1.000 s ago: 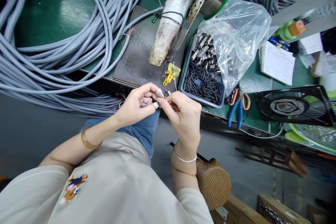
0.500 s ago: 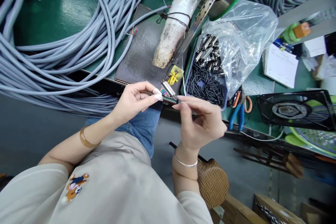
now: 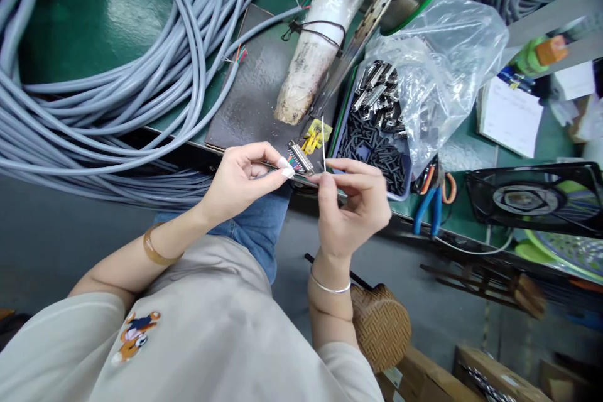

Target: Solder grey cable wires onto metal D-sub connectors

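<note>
My left hand (image 3: 249,173) is closed in a pinch on thin coloured wires (image 3: 293,164) at the back of a multi-pin metal connector (image 3: 300,157). The connector sits against a yellow clip-like holder (image 3: 315,136) near the bench edge. Just right of it, my right hand (image 3: 351,201) has thumb and forefinger pressed together at the lower end of a thin whitish wire (image 3: 323,144), which stands up from the fingertips. The fingers partly hide that end. Above the holder, a soldering iron's metal shaft (image 3: 351,53) slants down beside a stained, wrapped white post (image 3: 308,63).
A bin (image 3: 406,191) of metal connectors and small black sleeves stands right of the hands, partly under a clear bag (image 3: 443,69). Blue-handled pliers (image 3: 428,204) and a black fan (image 3: 532,198) lie farther right. Grey cables (image 3: 188,75) fill the left.
My right hand has moved slightly left, and its fingertips now meet the whitish wire instead of the dark thin piece by the connector. My left hand keeps its pinch.
</note>
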Demonstrator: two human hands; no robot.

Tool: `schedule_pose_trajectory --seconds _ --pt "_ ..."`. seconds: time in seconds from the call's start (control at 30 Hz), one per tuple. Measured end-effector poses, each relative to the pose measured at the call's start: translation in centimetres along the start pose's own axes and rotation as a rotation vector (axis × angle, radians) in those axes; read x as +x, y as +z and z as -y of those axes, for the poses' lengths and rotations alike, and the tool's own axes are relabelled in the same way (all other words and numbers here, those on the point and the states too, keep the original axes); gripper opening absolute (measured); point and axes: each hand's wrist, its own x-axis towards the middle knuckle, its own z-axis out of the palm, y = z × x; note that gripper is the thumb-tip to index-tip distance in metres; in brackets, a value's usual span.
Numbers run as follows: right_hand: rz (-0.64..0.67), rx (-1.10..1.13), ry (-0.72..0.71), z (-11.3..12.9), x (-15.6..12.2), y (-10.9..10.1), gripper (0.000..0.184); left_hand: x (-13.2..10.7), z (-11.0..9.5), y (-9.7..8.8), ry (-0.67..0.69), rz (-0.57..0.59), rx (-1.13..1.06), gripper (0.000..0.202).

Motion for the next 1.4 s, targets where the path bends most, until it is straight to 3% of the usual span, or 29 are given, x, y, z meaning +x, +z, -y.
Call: schedule_pose_trajectory --seconds 0.13,0.33,0.43,0.5,0.57,0.63,0.7,0.8,0.9,1.17,1.4 --pt "0.083 -0.011 0.02 -0.2 -0.3 0.6 0.01 0.1 0.5 0.0 0.115 -0.04 0.116 0.011" --pt "0.046 -0.14 -0.177 0.0 -0.1 1.4 0.014 0.2 0.6 0.2 0.27 -0.122 0.347 0.006" --pt "-0.006 -0.037 -0.07 0.1 0.0 1.2 0.012 0.4 0.4 0.2 0.215 -0.125 0.313 0.008" --pt "-0.132 0.059 -0.001 0.3 0.1 0.9 0.007 0.5 0.3 0.0 0.151 -0.107 0.25 0.01" --pt "-0.269 0.123 -0.005 0.5 0.3 0.5 0.009 0.7 0.1 -0.3 0.093 -0.089 0.178 0.014" --pt "-0.316 0.146 -0.005 0.6 0.4 0.2 0.014 0.9 -0.1 -0.5 0.043 -0.067 0.104 0.018" --pt "-0.251 0.123 0.061 0.6 0.3 0.2 0.015 1.0 -0.4 -0.7 0.003 -0.037 0.046 0.023" --pt "-0.047 0.085 0.176 0.4 -0.1 0.4 0.005 1.1 -0.7 -0.8 -0.013 0.0 0.016 0.026" --pt "0.074 0.123 0.243 0.1 -0.4 0.8 0.01 1.1 -0.6 -0.8 0.02 -0.006 0.066 0.023" --pt "0.073 0.132 0.134 -0.3 -0.2 1.9 0.01 1.2 -0.2 -0.2 0.203 -0.169 0.38 0.012" --pt "0.053 0.142 0.088 -0.4 0.7 2.0 0.011 1.5 -0.1 -0.3 0.335 -0.159 0.504 0.007"
